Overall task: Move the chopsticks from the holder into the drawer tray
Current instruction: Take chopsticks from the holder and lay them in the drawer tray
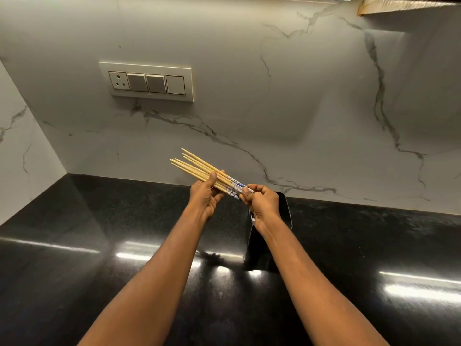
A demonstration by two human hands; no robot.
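Several pale wooden chopsticks (197,166) with blue-and-white patterned ends are held as a bundle above the counter, tips pointing up and to the left. My left hand (205,196) supports the bundle near its middle, thumb on top. My right hand (259,202) pinches the patterned ends. Just below my right hand stands the black glossy holder (268,245) on the counter, partly hidden by my right wrist. No drawer or tray is in view.
A black polished stone counter (99,245) fills the lower half. Behind it rises a white marble backsplash (299,108) with a socket and switch plate (147,82). The counter meets a side wall at the left corner.
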